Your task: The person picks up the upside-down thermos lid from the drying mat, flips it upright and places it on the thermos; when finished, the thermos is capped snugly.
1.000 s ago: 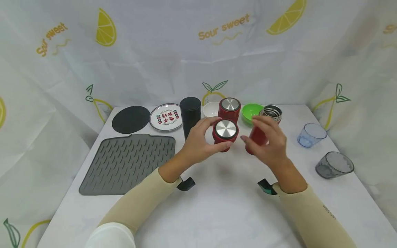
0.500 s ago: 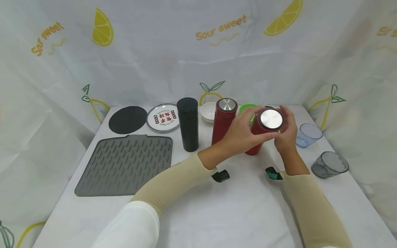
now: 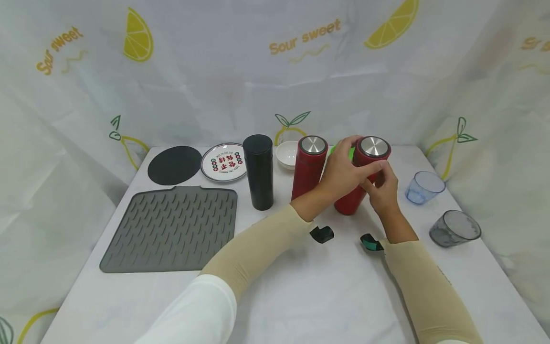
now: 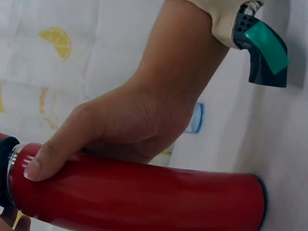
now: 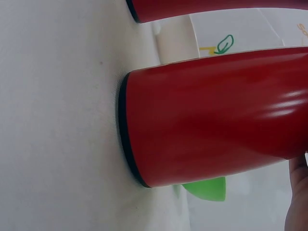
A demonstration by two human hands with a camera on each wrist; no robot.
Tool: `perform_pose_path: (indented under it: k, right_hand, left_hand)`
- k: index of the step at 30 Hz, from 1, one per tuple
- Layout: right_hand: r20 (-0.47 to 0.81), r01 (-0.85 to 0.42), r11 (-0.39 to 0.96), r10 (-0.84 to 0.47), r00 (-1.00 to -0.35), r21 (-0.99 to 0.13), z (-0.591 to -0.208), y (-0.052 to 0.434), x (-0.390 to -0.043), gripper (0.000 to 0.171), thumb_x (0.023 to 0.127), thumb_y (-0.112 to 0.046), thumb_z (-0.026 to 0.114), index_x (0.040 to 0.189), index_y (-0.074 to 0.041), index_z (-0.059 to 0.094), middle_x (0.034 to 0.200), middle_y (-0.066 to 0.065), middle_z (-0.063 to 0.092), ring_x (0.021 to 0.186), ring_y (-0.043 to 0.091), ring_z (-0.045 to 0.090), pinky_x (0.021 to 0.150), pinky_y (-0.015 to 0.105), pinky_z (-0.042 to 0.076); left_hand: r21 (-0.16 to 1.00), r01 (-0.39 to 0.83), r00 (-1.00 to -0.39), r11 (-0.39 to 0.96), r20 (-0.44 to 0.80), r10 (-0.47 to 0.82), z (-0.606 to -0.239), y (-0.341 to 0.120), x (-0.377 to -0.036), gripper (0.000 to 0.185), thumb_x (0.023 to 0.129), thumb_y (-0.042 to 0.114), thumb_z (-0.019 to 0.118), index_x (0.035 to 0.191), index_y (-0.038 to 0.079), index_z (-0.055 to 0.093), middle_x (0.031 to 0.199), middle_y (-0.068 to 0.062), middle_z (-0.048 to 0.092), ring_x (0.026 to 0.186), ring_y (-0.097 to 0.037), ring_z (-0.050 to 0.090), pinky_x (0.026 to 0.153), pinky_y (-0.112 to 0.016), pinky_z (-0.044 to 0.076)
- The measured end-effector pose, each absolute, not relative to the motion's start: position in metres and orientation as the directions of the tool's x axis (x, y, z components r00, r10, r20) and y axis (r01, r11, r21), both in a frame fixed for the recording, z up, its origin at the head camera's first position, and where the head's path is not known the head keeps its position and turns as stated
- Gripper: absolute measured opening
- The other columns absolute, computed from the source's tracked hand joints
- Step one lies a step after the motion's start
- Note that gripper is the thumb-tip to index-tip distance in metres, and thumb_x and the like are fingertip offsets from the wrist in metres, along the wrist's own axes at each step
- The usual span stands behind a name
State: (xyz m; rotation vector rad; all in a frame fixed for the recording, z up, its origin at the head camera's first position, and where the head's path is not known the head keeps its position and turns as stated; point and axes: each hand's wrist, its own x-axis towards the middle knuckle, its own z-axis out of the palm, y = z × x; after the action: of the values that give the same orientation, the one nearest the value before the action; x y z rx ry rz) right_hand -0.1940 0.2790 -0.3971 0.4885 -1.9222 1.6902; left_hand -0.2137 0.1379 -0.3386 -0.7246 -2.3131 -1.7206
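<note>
A red thermos bottle [image 3: 349, 200] stands upright on the table, right of centre. Its red lid [image 3: 375, 146], steel-topped, sits over the mouth; the left wrist view shows a bright steel ring between body and lid. My left hand [image 3: 345, 169] reaches across from the left and grips the lid, thumb in front. Just below the lid, my right hand [image 3: 384, 191] holds the upper body; in the left wrist view the right thumb lies along the red wall [image 4: 144, 197]. A second, lidded red thermos [image 3: 307, 174] stands to the left.
A black tumbler [image 3: 259, 177], a white bowl [image 3: 285, 155] and a printed plate [image 3: 215, 167] stand left of the bottles. A green bowl [image 5: 207, 189] is behind. A grey mat [image 3: 172, 234] and black disc [image 3: 174, 165] lie left; blue [image 3: 425, 187] and grey [image 3: 453, 229] glasses are right.
My left hand has carried the lid rightward from in front of the second thermos and lowered it onto the open bottle. My right hand has closed round the bottle's upper body.
</note>
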Motion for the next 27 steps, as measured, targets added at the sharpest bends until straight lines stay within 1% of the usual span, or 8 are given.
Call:
perform_pose_path:
  k: [5, 11, 15, 19, 22, 24, 27]
  right_hand:
    - [0.609, -0.598, 0.131, 0.073, -0.789, -0.791, -0.398, 0.279, -0.194, 0.045, 0.084, -0.011, 0.070, 0.126, -0.005, 0.056, 0.123, 0.003, 0.057, 0.116, 0.019, 0.052, 0.101, 0.026, 0.041]
    - [0.585, -0.575, 0.116, 0.085, -0.806, -0.810, -0.399, 0.280, -0.194, 0.047, 0.082, -0.004, 0.066, 0.127, -0.005, 0.056, 0.122, 0.003, 0.057, 0.113, 0.020, 0.053, 0.098, 0.024, 0.042]
    - [0.563, -0.547, 0.147, 0.108, -0.819, -0.824, -0.398, 0.278, -0.192, 0.046, 0.081, -0.002, 0.064, 0.126, -0.007, 0.056, 0.120, -0.001, 0.058, 0.112, 0.017, 0.054, 0.099, 0.024, 0.042]
    - [0.564, -0.540, 0.186, 0.116, -0.817, -0.821, -0.403, 0.281, -0.195, 0.048, 0.081, -0.003, 0.063, 0.128, -0.005, 0.055, 0.121, -0.003, 0.057, 0.113, 0.014, 0.054, 0.100, 0.025, 0.042]
    - [0.566, -0.543, 0.184, 0.105, -0.818, -0.819, -0.412, 0.287, -0.204, 0.051, 0.082, -0.005, 0.065, 0.131, -0.005, 0.053, 0.123, -0.001, 0.057, 0.114, 0.015, 0.054, 0.100, 0.025, 0.042]
    - [0.563, -0.547, 0.158, 0.087, -0.822, -0.822, -0.416, 0.292, -0.209, 0.053, 0.082, -0.006, 0.068, 0.133, -0.006, 0.053, 0.125, 0.003, 0.058, 0.115, 0.017, 0.054, 0.099, 0.025, 0.043]
    - [0.540, -0.525, 0.176, 0.045, -0.841, -0.833, -0.418, 0.299, -0.210, 0.059, 0.080, -0.007, 0.072, 0.136, -0.009, 0.052, 0.127, 0.002, 0.058, 0.114, 0.017, 0.055, 0.097, 0.023, 0.044]
  left_hand:
    - [0.856, 0.464, -0.876, 0.229, 0.403, 0.266, -0.339, 0.139, -0.214, 0.070, 0.081, 0.038, 0.079, 0.139, 0.014, 0.047, 0.126, 0.007, 0.052, 0.112, 0.002, 0.045, 0.083, -0.015, 0.047]
    - [0.839, 0.482, -0.870, 0.252, 0.423, 0.253, -0.342, 0.142, -0.215, 0.070, 0.081, 0.042, 0.078, 0.139, 0.015, 0.049, 0.125, 0.008, 0.053, 0.111, 0.003, 0.045, 0.086, -0.016, 0.045]
    - [0.844, 0.481, -0.871, 0.236, 0.429, 0.239, -0.349, 0.143, -0.214, 0.068, 0.083, 0.043, 0.076, 0.138, 0.015, 0.049, 0.123, 0.008, 0.055, 0.110, 0.003, 0.046, 0.088, -0.018, 0.045]
    - [0.858, 0.469, -0.875, 0.209, 0.421, 0.239, -0.355, 0.144, -0.212, 0.067, 0.085, 0.043, 0.074, 0.140, 0.015, 0.048, 0.125, 0.007, 0.054, 0.112, 0.002, 0.046, 0.089, -0.019, 0.045]
    - [0.865, 0.461, -0.876, 0.199, 0.407, 0.260, -0.356, 0.142, -0.216, 0.068, 0.085, 0.044, 0.073, 0.141, 0.017, 0.047, 0.126, 0.009, 0.053, 0.114, 0.002, 0.046, 0.090, -0.020, 0.046]
    - [0.874, 0.451, -0.872, 0.179, 0.390, 0.295, -0.355, 0.141, -0.219, 0.067, 0.086, 0.043, 0.073, 0.142, 0.018, 0.047, 0.127, 0.010, 0.054, 0.115, 0.002, 0.046, 0.091, -0.021, 0.046]
    - [0.884, 0.441, -0.860, 0.156, 0.365, 0.356, -0.354, 0.138, -0.223, 0.068, 0.088, 0.040, 0.072, 0.145, 0.018, 0.044, 0.128, 0.011, 0.056, 0.114, 0.002, 0.048, 0.090, -0.020, 0.046]
